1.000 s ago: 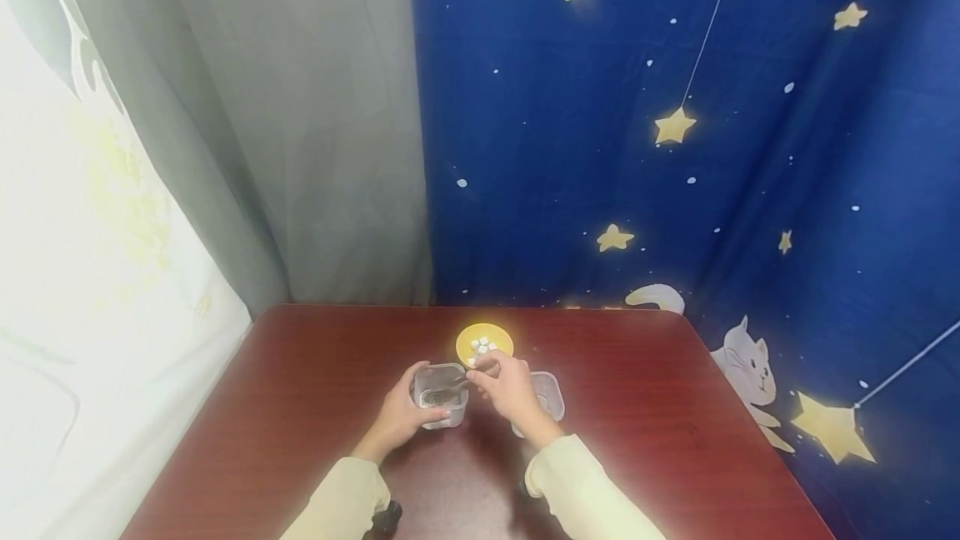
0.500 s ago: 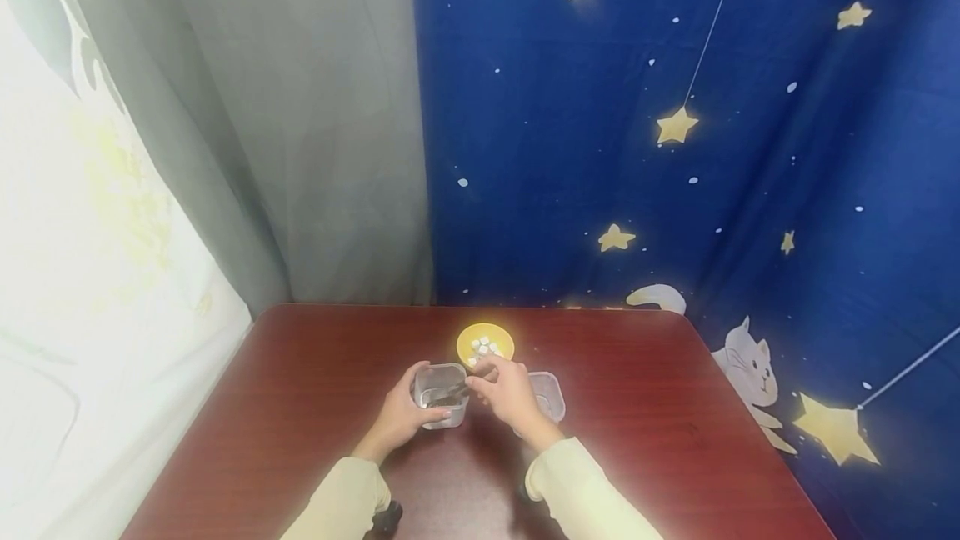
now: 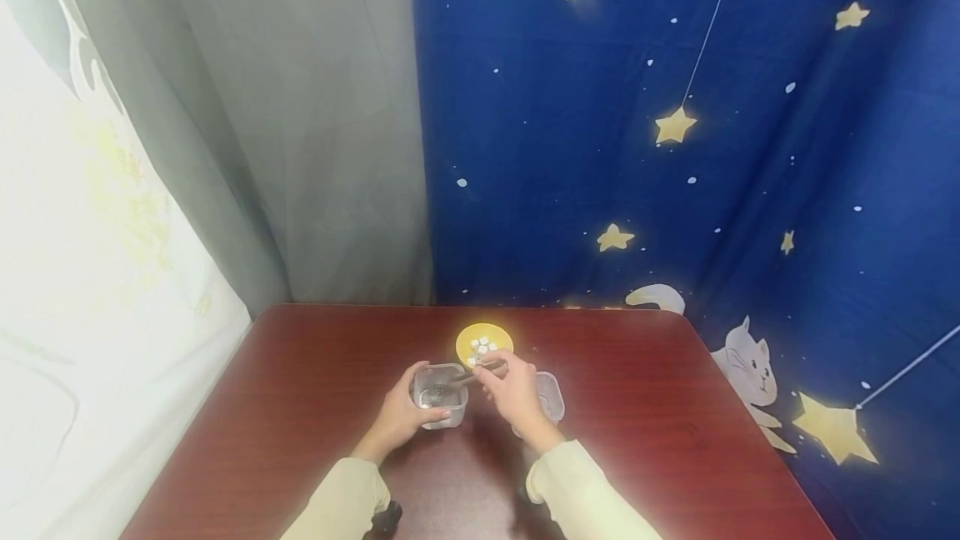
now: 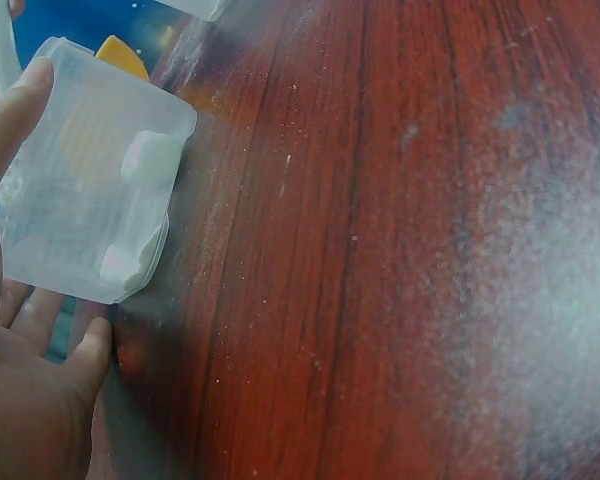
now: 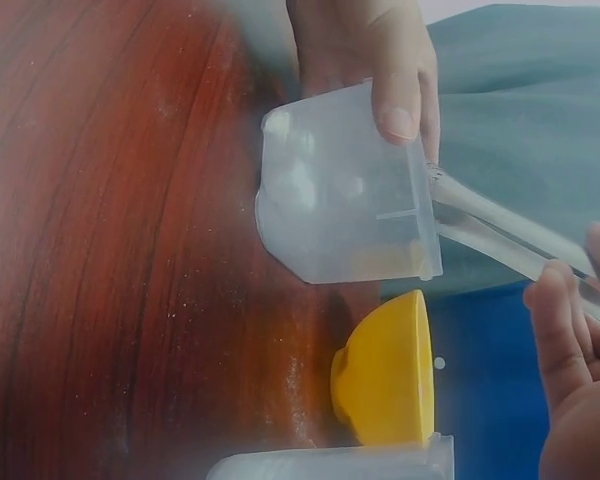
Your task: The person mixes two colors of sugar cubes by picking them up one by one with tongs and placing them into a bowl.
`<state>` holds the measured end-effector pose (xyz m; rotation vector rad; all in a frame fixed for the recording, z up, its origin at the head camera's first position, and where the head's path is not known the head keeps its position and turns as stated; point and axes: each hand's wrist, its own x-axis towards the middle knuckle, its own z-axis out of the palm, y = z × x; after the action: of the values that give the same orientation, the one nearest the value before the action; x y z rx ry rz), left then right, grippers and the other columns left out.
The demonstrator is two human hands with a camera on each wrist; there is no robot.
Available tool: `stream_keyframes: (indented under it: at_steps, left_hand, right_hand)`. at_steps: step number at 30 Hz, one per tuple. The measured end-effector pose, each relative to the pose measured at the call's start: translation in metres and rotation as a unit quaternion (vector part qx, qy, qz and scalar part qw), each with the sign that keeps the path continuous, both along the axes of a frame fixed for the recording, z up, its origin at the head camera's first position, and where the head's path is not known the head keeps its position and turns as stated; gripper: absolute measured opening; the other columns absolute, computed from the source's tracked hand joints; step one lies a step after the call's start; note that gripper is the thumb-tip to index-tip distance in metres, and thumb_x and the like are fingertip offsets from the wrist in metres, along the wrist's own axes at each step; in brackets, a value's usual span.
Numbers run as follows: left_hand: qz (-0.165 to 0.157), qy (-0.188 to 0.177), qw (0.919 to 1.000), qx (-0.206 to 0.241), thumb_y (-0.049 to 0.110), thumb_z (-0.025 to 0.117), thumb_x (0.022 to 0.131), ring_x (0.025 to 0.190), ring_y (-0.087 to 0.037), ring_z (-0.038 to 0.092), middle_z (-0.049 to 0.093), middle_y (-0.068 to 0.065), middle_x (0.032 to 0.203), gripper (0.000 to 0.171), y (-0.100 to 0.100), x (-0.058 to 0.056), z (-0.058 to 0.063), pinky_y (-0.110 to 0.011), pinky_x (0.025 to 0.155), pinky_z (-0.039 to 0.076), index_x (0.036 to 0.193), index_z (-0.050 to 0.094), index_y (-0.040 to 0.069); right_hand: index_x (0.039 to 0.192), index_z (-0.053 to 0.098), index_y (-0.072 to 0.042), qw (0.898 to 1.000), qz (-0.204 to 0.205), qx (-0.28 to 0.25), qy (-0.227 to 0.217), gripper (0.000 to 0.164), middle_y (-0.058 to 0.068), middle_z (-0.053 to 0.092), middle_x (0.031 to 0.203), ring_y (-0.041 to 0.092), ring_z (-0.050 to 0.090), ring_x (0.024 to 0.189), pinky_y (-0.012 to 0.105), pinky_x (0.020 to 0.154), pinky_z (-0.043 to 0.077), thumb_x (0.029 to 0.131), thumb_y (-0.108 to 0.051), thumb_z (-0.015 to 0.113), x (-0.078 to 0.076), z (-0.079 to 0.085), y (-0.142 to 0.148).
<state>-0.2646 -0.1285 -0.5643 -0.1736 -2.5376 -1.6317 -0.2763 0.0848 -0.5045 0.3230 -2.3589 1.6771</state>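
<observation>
My left hand [image 3: 402, 411] grips a clear plastic container [image 3: 452, 417] by its sides, thumb on the near wall. In the left wrist view, whitish patches show on the lower part of the container [image 4: 100, 180]. Metal tongs [image 5: 515, 243] are in my right hand [image 3: 516, 394], pinched between thumb and fingers. Their tips reach over the container's rim; the wall partly hides them in the right wrist view. Just beyond my right hand stands a yellow bowl [image 3: 465, 340] with several small white cubes [image 3: 483, 347] in it.
A second clear container [image 3: 551, 394] stands beside the right hand, which partly covers it. All of this is on a dark red wooden table [image 3: 637, 407]. A grey curtain [image 3: 337, 148] and a blue star-patterned curtain [image 3: 540, 148] hang behind the table.
The right hand has shifted slightly to the right and up, and the tongs' tips have moved within the container opening. The left hand and container have stayed put.
</observation>
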Motion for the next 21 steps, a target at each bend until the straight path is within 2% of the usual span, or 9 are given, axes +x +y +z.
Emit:
stream_keyframes:
  at_steps: [8, 14, 21]
  left_hand:
    - [0.005, -0.005, 0.9999, -0.009, 0.031, 0.094, 0.059, 0.103, -0.026, 0.059, 0.058, -0.012, 0.125, 0.099, 0.001, 0.001, 0.001, -0.045, 0.09, 0.047, 0.142, 0.044, 0.012]
    - [0.005, -0.008, 1.0, -0.003, 0.029, 0.094, 0.059, 0.103, -0.028, 0.059, 0.06, -0.012, 0.123, 0.097, 0.001, 0.002, 0.001, -0.047, 0.092, 0.046, 0.141, 0.044, 0.013]
    - [0.005, -0.002, 1.0, 0.002, 0.026, 0.095, 0.056, 0.105, -0.029, 0.059, 0.061, -0.013, 0.122, 0.098, 0.0, 0.0, 0.0, -0.047, 0.093, 0.044, 0.14, 0.046, 0.011]
  right_hand:
    - [0.095, 0.069, -0.005, 0.998, -0.035, -0.034, 0.028, 0.017, 0.009, 0.066, 0.061, 0.026, 0.062, 0.046, 0.03, 0.042, 0.051, 0.081, -0.01, 0.078, 0.002, 0.012, 0.002]
    - [0.098, 0.069, -0.003, 0.996, -0.056, -0.057, 0.039, 0.021, 0.008, 0.066, 0.061, 0.034, 0.062, 0.049, 0.03, 0.041, 0.05, 0.081, -0.012, 0.079, 0.004, 0.025, 0.004]
    - [0.099, 0.071, -0.005, 0.99, -0.071, -0.096, 0.069, 0.023, 0.007, 0.067, 0.065, 0.016, 0.06, 0.046, 0.033, 0.043, 0.051, 0.08, -0.014, 0.081, 0.003, 0.039, 0.006]
